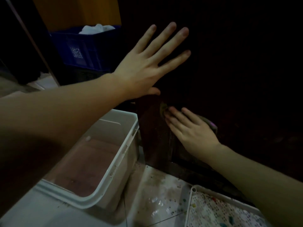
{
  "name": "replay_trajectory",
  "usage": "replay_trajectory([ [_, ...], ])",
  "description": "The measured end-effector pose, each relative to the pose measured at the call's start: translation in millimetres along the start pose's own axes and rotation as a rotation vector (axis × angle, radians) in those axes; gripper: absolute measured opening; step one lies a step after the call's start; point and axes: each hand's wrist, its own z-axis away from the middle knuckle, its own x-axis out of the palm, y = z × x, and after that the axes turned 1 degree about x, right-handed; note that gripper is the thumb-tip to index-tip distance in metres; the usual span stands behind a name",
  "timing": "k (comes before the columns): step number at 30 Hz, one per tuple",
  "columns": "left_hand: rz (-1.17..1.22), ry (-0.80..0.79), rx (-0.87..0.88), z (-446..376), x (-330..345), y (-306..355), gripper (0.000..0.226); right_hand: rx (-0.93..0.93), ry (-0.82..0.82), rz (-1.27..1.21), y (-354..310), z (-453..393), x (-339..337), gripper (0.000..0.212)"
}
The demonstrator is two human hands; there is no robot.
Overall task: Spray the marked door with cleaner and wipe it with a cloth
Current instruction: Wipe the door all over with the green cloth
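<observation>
- Nearest the lens: left forearm, leading to left hand (146, 66), fingers straight and spread, flat against the dark door (229, 79). It grips nothing; I read it as bracing.
- Door: largest item, fills the right and upper view. Rigid, heavy, probably slick once sprayed; I steady it by the flat panel.
- White bin (114, 161) stands just left of the door's edge.
- Right hand (191, 130), low on the door, fingers extended, presses the cloth (211, 124) under the palm. Cloth: soft, light, mostly hidden.
- Cleaner: not visible.

Single head view, looking down, close on door (229, 79).
</observation>
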Motion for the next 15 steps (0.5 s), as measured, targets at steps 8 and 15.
replay_trajectory([
  [8,-0.012,0.050,0.018,4,10,1,0.109,0.142,0.157,-0.030,13,-25,-20,0.051],
  [15,0.003,0.020,0.008,4,15,4,0.123,-0.245,-0.135,0.088,-21,7,29,0.059],
])
